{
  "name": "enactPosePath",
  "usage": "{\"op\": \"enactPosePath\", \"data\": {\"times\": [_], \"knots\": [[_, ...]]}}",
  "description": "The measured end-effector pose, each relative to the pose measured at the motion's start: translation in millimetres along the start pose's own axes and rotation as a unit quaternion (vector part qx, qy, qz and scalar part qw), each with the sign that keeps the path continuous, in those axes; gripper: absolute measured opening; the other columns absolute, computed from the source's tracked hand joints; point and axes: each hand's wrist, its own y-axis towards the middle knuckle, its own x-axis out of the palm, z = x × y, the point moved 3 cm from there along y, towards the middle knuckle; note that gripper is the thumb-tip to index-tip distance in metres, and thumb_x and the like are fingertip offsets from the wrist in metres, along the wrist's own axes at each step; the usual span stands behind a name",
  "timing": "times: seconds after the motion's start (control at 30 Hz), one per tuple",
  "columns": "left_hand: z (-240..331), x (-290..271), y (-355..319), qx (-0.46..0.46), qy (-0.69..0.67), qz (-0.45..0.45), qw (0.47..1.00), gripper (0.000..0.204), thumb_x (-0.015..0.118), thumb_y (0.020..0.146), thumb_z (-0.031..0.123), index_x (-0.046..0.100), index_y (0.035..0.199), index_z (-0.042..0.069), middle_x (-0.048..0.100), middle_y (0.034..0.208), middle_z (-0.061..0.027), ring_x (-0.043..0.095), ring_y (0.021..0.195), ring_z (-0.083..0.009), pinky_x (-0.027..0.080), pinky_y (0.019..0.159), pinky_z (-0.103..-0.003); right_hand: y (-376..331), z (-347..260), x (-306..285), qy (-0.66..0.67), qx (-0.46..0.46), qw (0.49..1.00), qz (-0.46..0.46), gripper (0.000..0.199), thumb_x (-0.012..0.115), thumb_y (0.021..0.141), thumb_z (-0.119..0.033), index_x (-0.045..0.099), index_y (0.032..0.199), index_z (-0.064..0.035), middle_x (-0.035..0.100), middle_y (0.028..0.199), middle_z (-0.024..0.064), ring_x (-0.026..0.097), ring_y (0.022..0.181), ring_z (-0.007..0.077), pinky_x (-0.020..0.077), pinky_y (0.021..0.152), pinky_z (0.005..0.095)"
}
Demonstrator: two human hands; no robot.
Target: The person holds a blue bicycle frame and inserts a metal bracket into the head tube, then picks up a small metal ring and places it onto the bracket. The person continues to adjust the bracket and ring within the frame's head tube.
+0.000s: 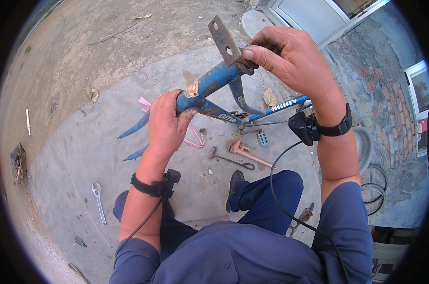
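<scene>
A worn blue bicycle frame (pixel 213 84) is tilted in front of me, its head tube rising toward the upper right. My left hand (pixel 167 118) wraps round the lower end of the head tube, beside the blue fork legs (pixel 138 127). At the tube's upper end sits a rusty slotted metal bracket (pixel 222 40) with ring-like parts at its base. My right hand (pixel 292 59) pinches the bracket's base, thumb toward me; its other fingertips are partly hidden. The rest of the frame, with a blue tube (pixel 283 106), extends behind to the right.
On the ground lie a hammer (pixel 229 160), a reddish pipe wrench (pixel 245 150), a blue pedal (pixel 263 138), an adjustable wrench (pixel 99 201) and a rusty tool (pixel 303 217). A basin (pixel 364 149) and black hoops (pixel 376 189) are near the brick wall (pixel 382 99). Cables run from both wrist devices.
</scene>
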Motion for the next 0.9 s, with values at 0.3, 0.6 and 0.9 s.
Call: {"op": "enactPosePath", "data": {"times": [0.3,0.6,0.9], "knots": [[-2,1,0,0.002,0.004,0.001,1.0,0.049,0.082,0.083,0.029,0.06,0.119,0.005,0.063,0.097,-0.014,0.059,0.089,-0.038,0.046,0.08,-0.046,-5,0,7,0.105,0.0,0.993,0.049,0.029,0.078,0.093,-0.03,0.076,0.107,-0.0042,0.071,0.077,0.0106,0.066,0.065,0.0207,0.0511,0.059,0.0319],[-2,1,0,0.001,0.003,0.002,1.0,0.049,0.083,0.081,0.026,0.061,0.119,0.005,0.063,0.095,-0.0143,0.059,0.088,-0.0381,0.046,0.079,-0.046,-13,11,0,0.101,-0.042,0.994,0.019,0.031,0.078,0.093,-0.024,0.074,0.117,-0.0036,0.069,0.086,0.0118,0.062,0.069,0.022,0.0504,0.064,0.0332],[0,1,-1,0.011,0.0,0.01,1.0,0.05,0.083,0.081,0.026,0.06,0.118,0.004,0.062,0.093,-0.0144,0.058,0.085,-0.0382,0.045,0.077,-0.046,-11,4,1,0.094,0.026,0.995,0.008,0.035,0.079,0.092,-0.03,0.074,0.111,-0.0021,0.067,0.078,0.013,0.06,0.065,0.0228,0.0485,0.061,0.0343]]}}
